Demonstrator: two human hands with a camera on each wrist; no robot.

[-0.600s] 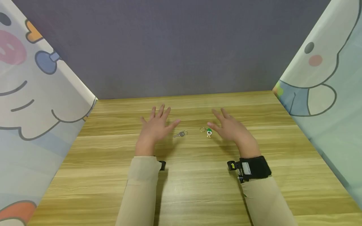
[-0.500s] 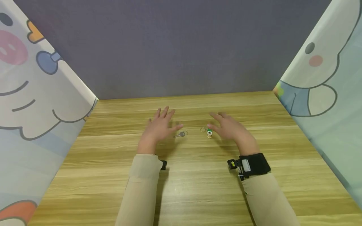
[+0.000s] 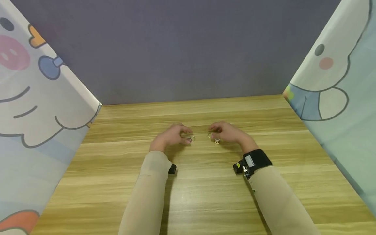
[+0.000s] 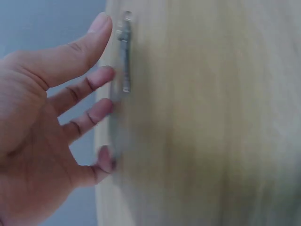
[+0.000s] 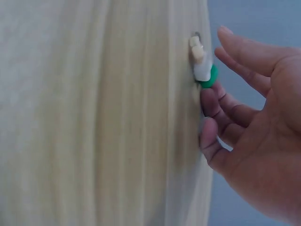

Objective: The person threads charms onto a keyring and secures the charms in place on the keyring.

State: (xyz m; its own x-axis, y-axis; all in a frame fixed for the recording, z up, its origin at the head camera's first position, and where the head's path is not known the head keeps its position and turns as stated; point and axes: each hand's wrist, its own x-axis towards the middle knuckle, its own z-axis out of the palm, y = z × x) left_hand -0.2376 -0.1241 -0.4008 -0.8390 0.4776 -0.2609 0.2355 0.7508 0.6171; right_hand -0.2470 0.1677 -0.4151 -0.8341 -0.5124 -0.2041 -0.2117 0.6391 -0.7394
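Left side. Left hand (image 3: 173, 134), low over the wood-grain counter (image 3: 199, 195); grip spread, fingers bent, thumb apart, pinching nothing. Key (image 4: 125, 61), just beside the thumb, contact not certain. Handling, as judged: close thumb and forefinger low and level across it, lest it skid. Long axis upright in the left wrist view; blade direction not legible. Its key ring (image 3: 192, 139) shows right of the thumb.

Right side. Split ring (image 3: 210, 135), near the right thumb. Charm (image 5: 203, 70), on the counter, partly covered from above. Long axis near upright in the right wrist view: tan feet upward, green top downward. Right hand (image 3: 227, 132), grip parted, fingers curved, nothing pinched. Handling, as judged: take the body, not the ring.
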